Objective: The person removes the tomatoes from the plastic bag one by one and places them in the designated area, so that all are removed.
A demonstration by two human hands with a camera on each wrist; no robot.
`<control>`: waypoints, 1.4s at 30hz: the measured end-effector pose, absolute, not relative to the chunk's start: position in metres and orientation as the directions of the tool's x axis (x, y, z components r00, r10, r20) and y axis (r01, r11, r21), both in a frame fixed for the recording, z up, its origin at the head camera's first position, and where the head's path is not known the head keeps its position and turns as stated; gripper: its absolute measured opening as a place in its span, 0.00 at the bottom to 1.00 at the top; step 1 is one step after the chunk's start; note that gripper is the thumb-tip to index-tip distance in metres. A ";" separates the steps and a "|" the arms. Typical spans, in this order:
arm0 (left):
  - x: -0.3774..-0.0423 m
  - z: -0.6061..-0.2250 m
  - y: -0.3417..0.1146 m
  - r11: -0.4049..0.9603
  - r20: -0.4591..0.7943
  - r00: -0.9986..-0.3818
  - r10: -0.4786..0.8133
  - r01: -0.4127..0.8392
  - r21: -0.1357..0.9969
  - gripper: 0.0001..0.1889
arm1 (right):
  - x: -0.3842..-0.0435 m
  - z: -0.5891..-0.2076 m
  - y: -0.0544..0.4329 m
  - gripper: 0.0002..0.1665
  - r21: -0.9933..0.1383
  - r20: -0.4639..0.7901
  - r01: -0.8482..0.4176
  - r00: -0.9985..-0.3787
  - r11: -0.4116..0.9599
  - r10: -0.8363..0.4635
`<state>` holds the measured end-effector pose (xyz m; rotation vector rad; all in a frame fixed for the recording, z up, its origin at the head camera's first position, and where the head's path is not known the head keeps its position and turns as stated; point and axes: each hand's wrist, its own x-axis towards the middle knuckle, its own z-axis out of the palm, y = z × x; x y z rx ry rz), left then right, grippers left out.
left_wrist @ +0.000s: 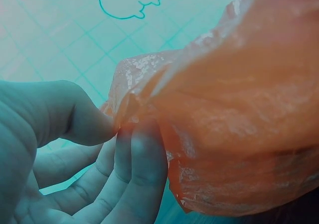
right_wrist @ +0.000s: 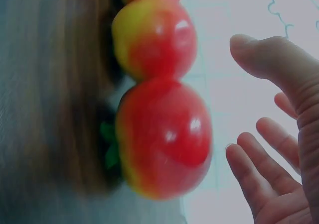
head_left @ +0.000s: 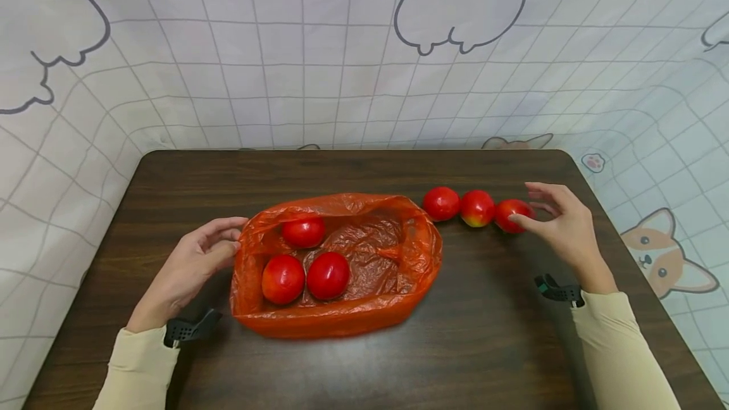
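An orange plastic bag (head_left: 336, 328) lies with its mouth wide open on the table, three shiny red fruits inside, one of them a round red fruit (head_left: 328, 276). My left hand (head_left: 190, 264) pinches the bag's left rim between thumb and fingers, as the left wrist view shows on the thin plastic (left_wrist: 239, 124). To the right of the bag, three red-and-yellow, apple-like fruits stand in a row. Over the rightmost fruit (right_wrist: 164, 139), which has a green leaf-like bit at one end, my right hand (head_left: 560, 226) hovers with thumb and fingers spread, apart from it in the right wrist view.
The middle fruit (head_left: 477, 209) of the row touches its neighbours or nearly so, and the leftmost fruit (head_left: 441, 204) sits close against the bag's right edge. Behind the dark wooden table (head_left: 484, 347) hangs a white gridded cloth (head_left: 324, 81) with cartoon dogs.
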<state>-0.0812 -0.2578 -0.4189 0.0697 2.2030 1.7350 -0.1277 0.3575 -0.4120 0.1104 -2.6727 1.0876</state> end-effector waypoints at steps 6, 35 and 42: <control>-0.081 -0.419 -0.258 0.266 -0.247 -0.940 0.236 -0.182 0.947 0.26 | -0.132 -0.403 0.341 0.39 -0.690 0.288 -0.216 -0.957 0.690 -0.011; -0.080 -0.412 -0.251 0.237 -0.236 -0.940 0.247 -0.177 0.955 0.25 | -0.149 -0.394 0.254 0.39 -0.700 0.367 -0.442 -0.896 0.561 -0.250; -0.080 -0.410 -0.250 0.241 -0.247 -0.937 0.248 -0.188 0.952 0.25 | -0.150 -0.390 0.235 0.37 -0.711 0.352 -0.455 -0.890 0.535 -0.289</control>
